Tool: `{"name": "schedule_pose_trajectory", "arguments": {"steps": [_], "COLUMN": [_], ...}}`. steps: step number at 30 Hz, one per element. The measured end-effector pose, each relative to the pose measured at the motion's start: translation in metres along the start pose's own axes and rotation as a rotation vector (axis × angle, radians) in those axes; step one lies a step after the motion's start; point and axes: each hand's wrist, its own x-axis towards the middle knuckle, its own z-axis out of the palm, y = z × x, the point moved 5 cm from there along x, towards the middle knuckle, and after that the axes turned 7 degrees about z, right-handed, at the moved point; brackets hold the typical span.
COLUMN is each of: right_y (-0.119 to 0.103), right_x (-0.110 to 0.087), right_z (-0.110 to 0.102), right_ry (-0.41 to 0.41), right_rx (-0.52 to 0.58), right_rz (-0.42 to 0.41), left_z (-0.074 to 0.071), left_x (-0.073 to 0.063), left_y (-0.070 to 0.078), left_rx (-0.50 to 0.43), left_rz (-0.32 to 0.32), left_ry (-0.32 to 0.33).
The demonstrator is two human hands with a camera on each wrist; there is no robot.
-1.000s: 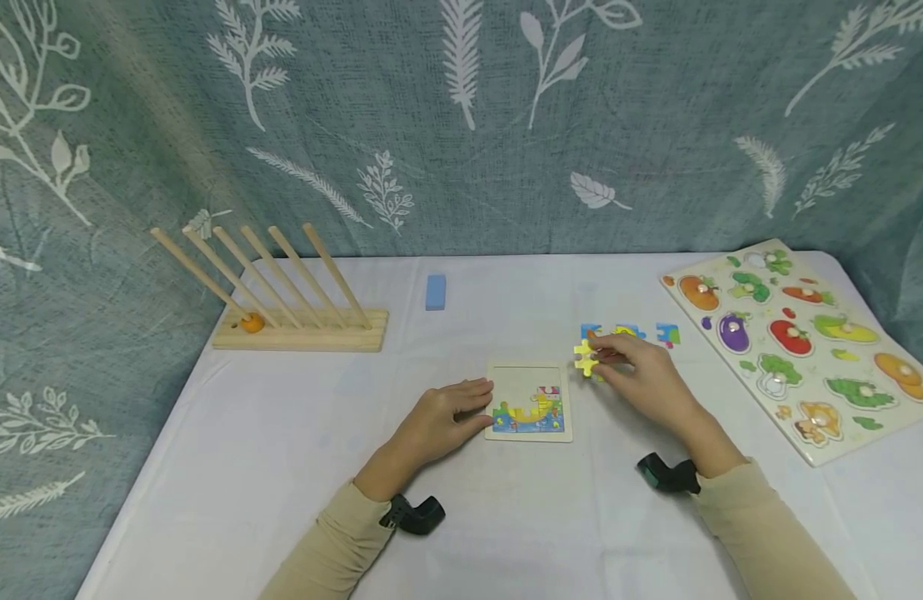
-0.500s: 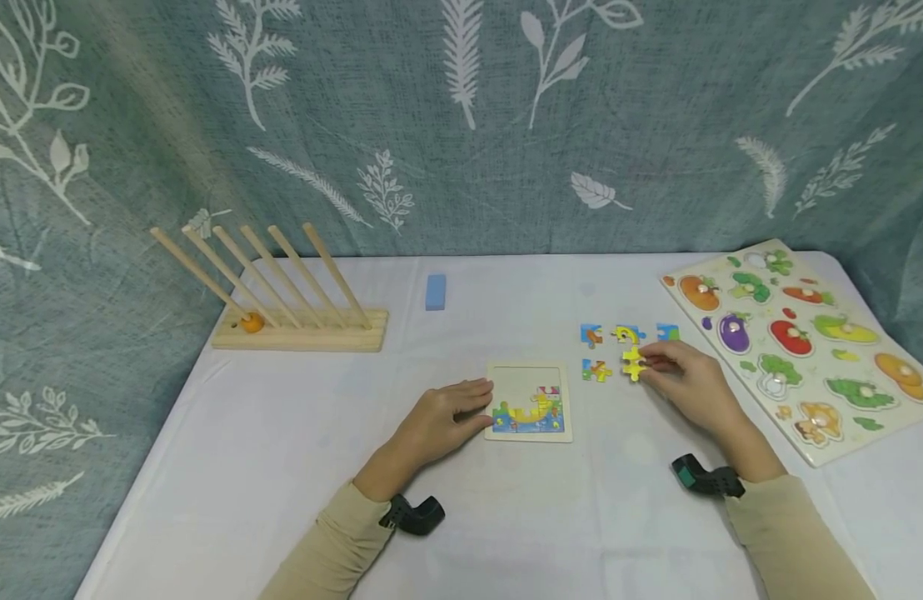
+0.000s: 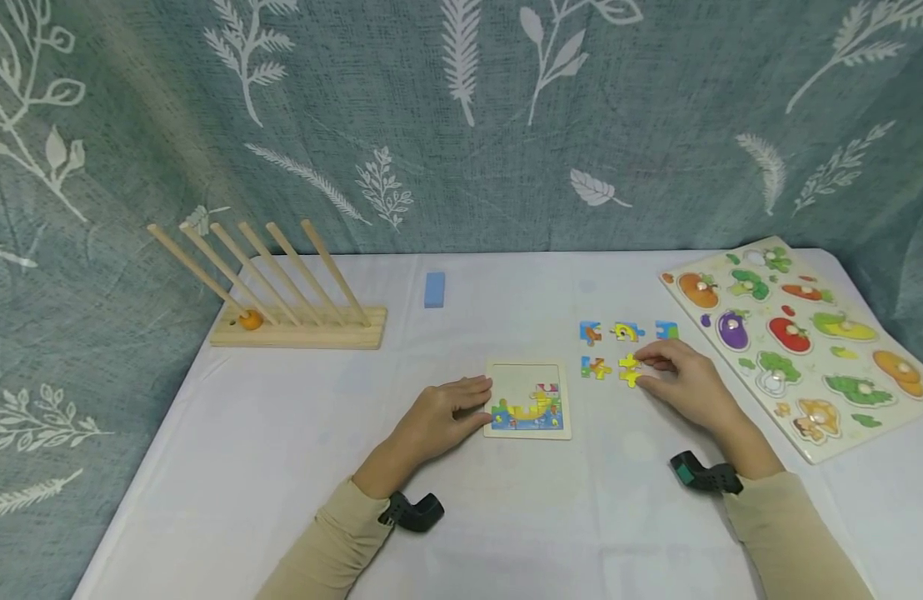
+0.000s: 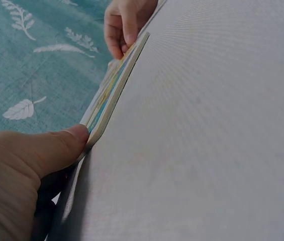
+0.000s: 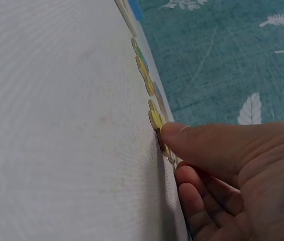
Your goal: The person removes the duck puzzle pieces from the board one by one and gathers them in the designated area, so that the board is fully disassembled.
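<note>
My left hand (image 3: 436,421) rests at the left edge of a small square wooden puzzle tray (image 3: 529,438), fingertips on its side and thumb at the near corner. The left wrist view shows that thumb laid straight against the tray's rim (image 4: 112,103). Yellow and blue pieces fill the tray's lower part and right side; its upper left is bare board. To the right, my right hand (image 3: 686,385) pinches the right side of a yellow puzzle piece (image 3: 628,372), low at the tablecloth. In the right wrist view the thumb overlaps this yellow piece (image 5: 155,116).
Several loose puzzle pieces lie around it, including a blue-and-yellow one (image 3: 627,332) and a blue-and-orange one (image 3: 596,367). A vegetable puzzle board (image 3: 806,350) lies at the right. A blue block (image 3: 435,290) and a wooden peg stand (image 3: 304,333) with an orange bead (image 3: 251,319) are further left.
My right hand has carried the yellow piece rightward from beside the tray and lowered it among the loose pieces. The left hand has stayed at the tray.
</note>
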Motion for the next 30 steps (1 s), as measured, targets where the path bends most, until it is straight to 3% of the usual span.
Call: {"name": "schedule_pose_trajectory", "arguments": {"steps": [5, 12, 22, 30], "right_y": [-0.001, -0.015, -0.041, -0.059], "right_x": [0.000, -0.003, -0.003, 0.001], "right_z": [0.000, 0.005, 0.018, 0.037], "right_ry": [-0.027, -0.096, -0.179, -0.262], "right_rx": [0.088, 0.235, 0.239, 0.259], "right_rz": [0.050, 0.034, 0.007, -0.073], "left_z": [0.001, 0.001, 0.000, 0.000], "left_x": [0.000, 0.000, 0.000, 0.000], "left_y": [-0.001, 0.000, 0.000, 0.000], "left_rx": [0.002, 0.001, -0.006, -0.006], "left_rz": [-0.007, 0.007, 0.014, 0.014], "left_ry": [-0.005, 0.002, 0.020, 0.024]}}
